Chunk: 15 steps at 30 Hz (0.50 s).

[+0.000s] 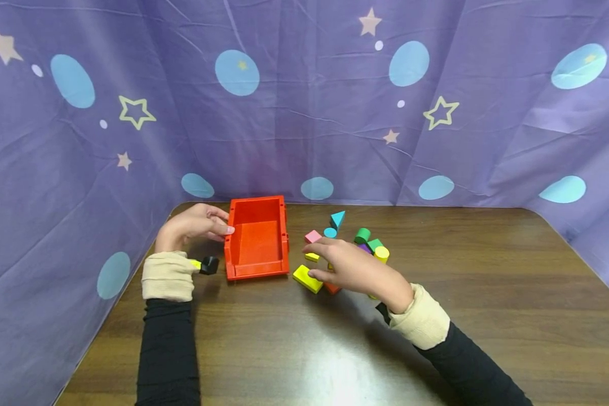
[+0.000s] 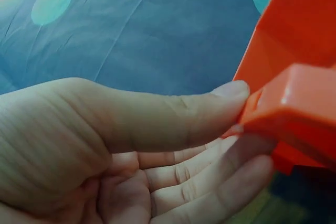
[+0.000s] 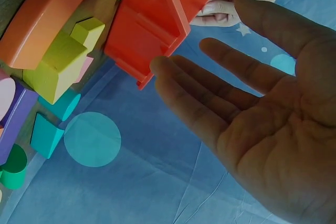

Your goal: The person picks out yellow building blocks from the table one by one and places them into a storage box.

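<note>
A red plastic bin [image 1: 259, 242] with nothing in it stands left of the middle of the table. My left hand [image 1: 193, 225] pinches its left wall, the thumb inside and the fingers outside, as the left wrist view shows. Above a loose group of toy blocks hovers my right hand [image 1: 357, 268], fingers extended and palm bare in the right wrist view. Near its fingertips lie a yellow rectangular block [image 1: 306, 278] and a pink block [image 1: 313, 236]. An orange curved block [image 3: 47, 22] shows up close in the right wrist view; the right hand hides part of the group in the head view.
Behind the group are a blue triangular block [image 1: 337, 219] and a blue round block [image 1: 330, 232]. A green cylinder [image 1: 362, 235] and a yellow cylinder [image 1: 382, 254] stand to the right. A purple patterned cloth [image 1: 304, 113] hangs along the back of the wooden table [image 1: 487, 293].
</note>
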{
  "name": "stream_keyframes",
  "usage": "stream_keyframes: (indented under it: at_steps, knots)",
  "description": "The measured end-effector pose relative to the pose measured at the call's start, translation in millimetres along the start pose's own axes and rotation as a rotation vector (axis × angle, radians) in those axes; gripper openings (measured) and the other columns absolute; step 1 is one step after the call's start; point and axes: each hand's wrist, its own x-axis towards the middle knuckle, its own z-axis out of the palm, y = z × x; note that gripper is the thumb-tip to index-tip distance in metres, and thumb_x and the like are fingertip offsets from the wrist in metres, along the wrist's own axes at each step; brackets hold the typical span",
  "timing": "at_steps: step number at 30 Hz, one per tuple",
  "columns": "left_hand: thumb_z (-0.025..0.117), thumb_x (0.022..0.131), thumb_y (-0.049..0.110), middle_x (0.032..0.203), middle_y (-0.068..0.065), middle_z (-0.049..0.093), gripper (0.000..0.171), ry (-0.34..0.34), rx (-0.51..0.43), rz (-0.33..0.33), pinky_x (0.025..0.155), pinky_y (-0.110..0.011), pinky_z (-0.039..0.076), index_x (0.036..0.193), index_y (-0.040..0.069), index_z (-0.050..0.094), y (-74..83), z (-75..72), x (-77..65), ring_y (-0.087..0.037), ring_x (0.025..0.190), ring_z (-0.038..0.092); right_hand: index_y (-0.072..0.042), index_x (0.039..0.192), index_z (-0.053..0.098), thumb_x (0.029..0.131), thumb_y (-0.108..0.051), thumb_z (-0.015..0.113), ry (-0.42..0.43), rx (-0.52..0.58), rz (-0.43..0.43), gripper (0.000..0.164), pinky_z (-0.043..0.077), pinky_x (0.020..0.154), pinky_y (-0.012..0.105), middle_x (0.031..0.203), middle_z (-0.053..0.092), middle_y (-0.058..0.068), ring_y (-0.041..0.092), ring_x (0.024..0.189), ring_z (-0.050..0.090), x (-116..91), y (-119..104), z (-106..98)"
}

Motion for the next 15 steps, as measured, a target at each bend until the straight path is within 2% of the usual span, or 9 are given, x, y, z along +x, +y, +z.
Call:
stream_keyframes:
  at_steps: [3, 9, 13, 15]
  knots:
    - [0.066, 0.095, 0.004, 0.091, 0.003, 0.070, 0.056, -0.009, -0.035, 0.016, 0.093, -0.038, 0.062, 0.139, -0.017, 0.038, -5.8, -0.8, 2.1, -0.007, 0.084, 0.068, -0.002, 0.133, 0.063, 0.096, -0.020, 0.071, 0.003, -0.006, -0.006, 0.042, 0.055, 0.105, 0.039, 0.132, 0.067, 0.011, 0.024, 0.122, 0.064, 0, 0, 1]
    - [0.066, 0.095, 0.003, 0.093, 0.003, 0.071, 0.053, -0.008, -0.092, 0.062, 0.092, -0.035, 0.062, 0.136, -0.015, 0.039, -15.3, -1.5, 5.6, -0.008, 0.086, 0.069, -0.003, 0.132, 0.064, 0.096, -0.020, 0.072, 0.009, -0.017, -0.010, 0.041, 0.055, 0.104, 0.039, 0.130, 0.068, 0.011, 0.023, 0.120, 0.065, 0, 0, 2]
    - [0.067, 0.094, 0.004, 0.092, 0.002, 0.071, 0.053, -0.005, -0.093, 0.073, 0.090, -0.032, 0.062, 0.135, -0.016, 0.040, -17.8, -1.9, 4.0, -0.008, 0.086, 0.069, -0.002, 0.131, 0.065, 0.096, -0.021, 0.072, 0.007, -0.026, -0.006, 0.041, 0.055, 0.103, 0.038, 0.129, 0.068, 0.011, 0.023, 0.118, 0.065, 1, -1, 5]
    - [0.066, 0.095, 0.004, 0.094, 0.002, 0.072, 0.052, -0.011, -0.091, 0.081, 0.090, -0.033, 0.062, 0.135, -0.016, 0.040, -18.8, -2.4, 2.8, -0.007, 0.087, 0.069, -0.003, 0.127, 0.066, 0.095, -0.020, 0.072, 0.000, -0.038, 0.017, 0.037, 0.057, 0.098, 0.038, 0.123, 0.069, 0.010, 0.023, 0.110, 0.067, 2, -1, 7]
